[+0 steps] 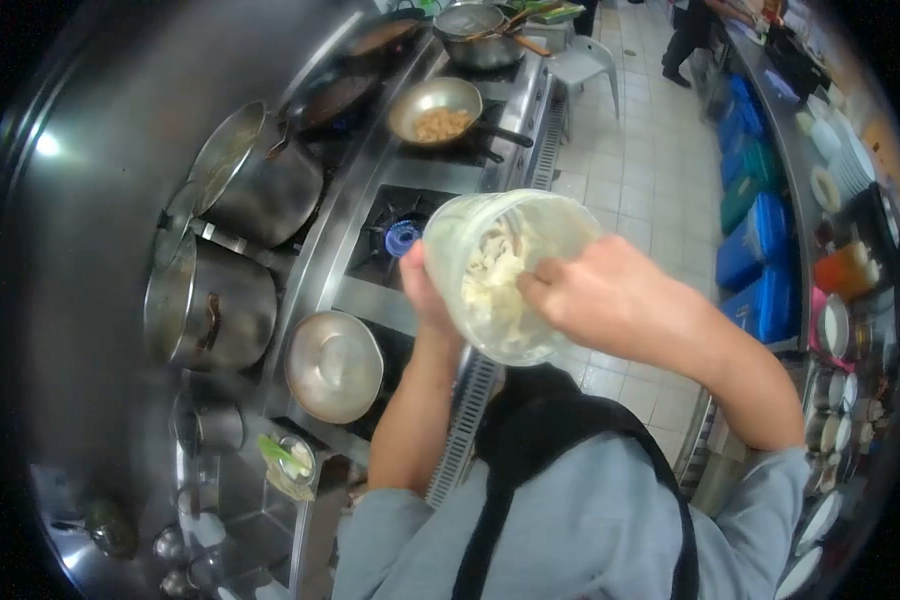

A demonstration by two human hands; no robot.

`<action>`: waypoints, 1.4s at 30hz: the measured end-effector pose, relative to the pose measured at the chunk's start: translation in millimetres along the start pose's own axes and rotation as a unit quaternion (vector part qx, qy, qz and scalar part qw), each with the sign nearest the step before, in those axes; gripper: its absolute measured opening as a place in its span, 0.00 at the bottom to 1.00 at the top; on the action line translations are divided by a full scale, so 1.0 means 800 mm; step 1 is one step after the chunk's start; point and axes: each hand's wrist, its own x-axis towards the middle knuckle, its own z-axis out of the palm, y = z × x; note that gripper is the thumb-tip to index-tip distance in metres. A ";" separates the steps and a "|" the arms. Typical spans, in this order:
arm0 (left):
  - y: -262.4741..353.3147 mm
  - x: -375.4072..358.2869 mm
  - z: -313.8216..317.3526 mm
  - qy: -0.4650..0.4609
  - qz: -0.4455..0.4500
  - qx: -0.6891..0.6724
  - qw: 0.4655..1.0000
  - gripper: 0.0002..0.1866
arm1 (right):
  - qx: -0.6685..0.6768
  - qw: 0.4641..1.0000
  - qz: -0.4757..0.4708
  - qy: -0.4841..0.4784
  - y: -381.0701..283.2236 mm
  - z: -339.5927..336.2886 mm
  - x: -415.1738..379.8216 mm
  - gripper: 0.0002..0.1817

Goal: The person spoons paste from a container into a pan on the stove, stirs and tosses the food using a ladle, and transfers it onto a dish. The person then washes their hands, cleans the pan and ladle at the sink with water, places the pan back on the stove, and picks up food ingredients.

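My left hand (426, 292) grips the side of a translucent plastic tub (445, 265), which is tilted so its mouth faces me. Inside lies a pale, creamy-white lumpy food (495, 270). My right hand (575, 290) reaches into the mouth with its fingers curled in against the food; what they grasp is hidden. Left of the tub, a gas burner (402, 238) shows a blue flame with no pan on it. Beyond it, a frying pan (418, 108) holds light brown pieces. Nearer me, a wide metal pan (332, 368) sits on the stove.
Large metal pots (232, 305) stand along the stove's left side. A small bowl with green and white vegetable pieces (292, 458) is at lower left. Blue bins (760, 240) and a counter with plates (855, 155) line the right. A white chair (585, 62) and another person (690, 40) are farther off.
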 end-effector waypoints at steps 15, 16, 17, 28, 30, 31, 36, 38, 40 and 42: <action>0.078 0.216 -0.118 -0.036 -0.084 -0.091 0.992 0.37 | 0.005 0.996 0.065 0.059 0.141 0.049 0.210 0.06; 0.084 0.224 -0.121 -0.039 -0.093 -0.082 0.992 0.37 | -0.002 0.998 0.049 0.031 0.145 0.053 0.220 0.06; 0.090 0.232 -0.123 -0.042 -0.100 -0.072 0.991 0.37 | -0.010 0.999 0.031 0.003 0.150 0.058 0.228 0.06; 0.117 0.298 -0.142 0.020 -0.116 -0.031 0.993 0.38 | -0.017 0.999 0.051 -0.004 0.224 0.090 0.263 0.06; 0.117 0.312 -0.142 0.029 -0.100 -0.036 0.994 0.37 | -0.020 0.999 0.035 -0.032 0.240 0.097 0.263 0.06; 0.118 0.318 -0.142 0.039 -0.083 -0.042 0.995 0.35 | -0.014 0.999 0.044 -0.016 0.248 0.099 0.264 0.06; 0.110 0.346 -0.126 0.028 -0.066 -0.084 0.994 0.33 | 0.022 0.999 0.036 0.027 0.301 0.097 0.281 0.06; 0.107 0.361 -0.124 0.049 -0.041 -0.077 0.995 0.32 | 0.022 0.999 0.011 -0.046 0.326 0.105 0.276 0.06; 0.105 0.376 -0.120 0.122 -0.004 0.025 0.992 0.32 | 0.045 0.999 0.005 -0.024 0.363 0.110 0.272 0.07; 0.094 0.391 -0.126 0.130 0.015 0.005 0.991 0.34 | 0.073 0.997 -0.002 -0.003 0.400 0.113 0.272 0.07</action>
